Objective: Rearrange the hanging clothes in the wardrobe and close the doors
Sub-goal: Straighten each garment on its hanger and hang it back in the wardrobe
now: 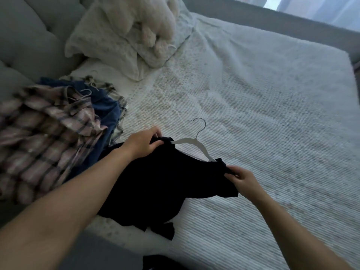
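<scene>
A black top (165,184) lies on the white bedspread (263,114) with a white hanger (194,147) inside its neck; the metal hook points away from me. My left hand (143,142) pinches the top's left shoulder by the hanger's end. At the other end, my right hand (242,178) pinches the right shoulder. To the left lies a pile of clothes on hangers: a pink plaid shirt (44,137) over a blue garment (106,110). No wardrobe is in view.
Fluffy cream pillows (109,39) and a plush toy (148,22) sit at the head of the bed against a grey padded headboard (25,36). Another dark cloth (155,263) shows at the bottom edge. The bed's right half is bare bedspread.
</scene>
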